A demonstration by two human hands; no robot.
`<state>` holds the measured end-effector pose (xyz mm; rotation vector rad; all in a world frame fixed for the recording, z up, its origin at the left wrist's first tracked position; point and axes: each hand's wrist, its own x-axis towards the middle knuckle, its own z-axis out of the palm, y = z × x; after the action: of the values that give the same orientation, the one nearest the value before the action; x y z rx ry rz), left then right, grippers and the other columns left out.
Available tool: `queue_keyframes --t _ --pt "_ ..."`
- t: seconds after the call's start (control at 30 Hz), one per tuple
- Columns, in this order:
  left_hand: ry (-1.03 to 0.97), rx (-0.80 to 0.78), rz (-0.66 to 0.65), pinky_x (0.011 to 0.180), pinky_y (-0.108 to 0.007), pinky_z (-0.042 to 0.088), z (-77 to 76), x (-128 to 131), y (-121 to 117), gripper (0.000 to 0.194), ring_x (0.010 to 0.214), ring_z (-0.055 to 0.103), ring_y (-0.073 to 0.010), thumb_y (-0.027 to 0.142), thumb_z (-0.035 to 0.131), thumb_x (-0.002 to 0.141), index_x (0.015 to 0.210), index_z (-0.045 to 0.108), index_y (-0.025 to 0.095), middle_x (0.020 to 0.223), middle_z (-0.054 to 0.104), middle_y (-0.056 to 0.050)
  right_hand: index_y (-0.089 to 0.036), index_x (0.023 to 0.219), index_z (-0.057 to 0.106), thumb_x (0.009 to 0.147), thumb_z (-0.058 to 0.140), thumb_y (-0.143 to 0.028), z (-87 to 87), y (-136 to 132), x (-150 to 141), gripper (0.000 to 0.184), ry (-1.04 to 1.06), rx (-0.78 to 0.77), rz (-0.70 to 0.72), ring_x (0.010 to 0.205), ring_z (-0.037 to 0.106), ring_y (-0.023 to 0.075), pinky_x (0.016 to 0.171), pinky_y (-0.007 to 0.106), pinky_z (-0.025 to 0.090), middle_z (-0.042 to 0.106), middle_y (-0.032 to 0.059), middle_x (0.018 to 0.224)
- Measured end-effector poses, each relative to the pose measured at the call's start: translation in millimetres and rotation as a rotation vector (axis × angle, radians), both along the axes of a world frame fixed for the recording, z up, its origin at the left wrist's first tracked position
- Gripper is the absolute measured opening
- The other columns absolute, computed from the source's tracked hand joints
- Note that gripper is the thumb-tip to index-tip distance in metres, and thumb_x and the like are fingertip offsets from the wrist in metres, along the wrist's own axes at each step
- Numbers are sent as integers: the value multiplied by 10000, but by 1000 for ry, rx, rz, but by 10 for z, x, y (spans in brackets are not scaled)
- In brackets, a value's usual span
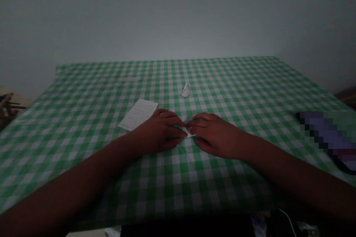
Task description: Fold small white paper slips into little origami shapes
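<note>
Already, a folded paper piece (185, 90) lies on the gingham-covered bench (83, 81), near a printed sheet (138, 114). The left hand (158, 132) and right hand (215, 136), grips nearly closed, pinch a white paper fold (188, 131) between them; fingers hide how far its folding has gone.

The white paper (189, 132) between the left hand (157, 132) and right hand (218, 136) is mostly hidden by them, so its shape cannot be told. The lines on the printed sheet (138, 114) are too small to read. A pixel-blurred object (325, 137) runs off the right edge, and the form of the small white scrap (185, 90) is unclear.
</note>
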<state>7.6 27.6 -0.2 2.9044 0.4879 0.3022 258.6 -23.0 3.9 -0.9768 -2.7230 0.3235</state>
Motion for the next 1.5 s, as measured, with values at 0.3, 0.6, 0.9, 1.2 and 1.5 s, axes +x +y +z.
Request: queue_keyframes --t 0.3,0.6,0.9,1.2,1.5 --pt "3 -2 8 1063 -458 251 66 28 -21 214 1108 595 -222 290 588 943 1129 692 297 1195 686 -12 -199 1220 620 922 562 -208 -3 -3 1 304 18 -29 -35 1156 535 271 1002 486 432 682 78 1202" --pt "-4 -8 5 1092 -479 226 29 4 2 278 1102 613 -220 209 566 909 1163 658 275 1197 693 -25 -191 1167 638 947 521 -200 15 5 4 249 -17 3 2 1137 544 269 999 477 447 683 69 1211" --pt "55 -8 17 1107 -534 185 15 15 -21 401 1159 585 -243 167 557 872 1255 604 281 1248 658 -36 -183 1128 671 969 489 -201 25 14 15 243 -8 6 17 1118 562 266 986 473 466 692 69 1212" --pt "139 81 56 1131 -581 135 57 54 -92 351 1203 533 -281 177 605 856 1189 638 285 1281 640 -29 -144 1019 710 960 527 -172 -51 124 37 194 146 -31 -91 1042 607 221 942 390 478 690 108 1096" --pt "107 107 114 1115 -581 176 1 99 -151 233 1191 531 -269 261 591 908 1134 649 261 1282 638 -21 -149 919 714 940 548 -198 -5 127 28 174 151 -148 -186 832 632 184 774 331 479 702 62 896"
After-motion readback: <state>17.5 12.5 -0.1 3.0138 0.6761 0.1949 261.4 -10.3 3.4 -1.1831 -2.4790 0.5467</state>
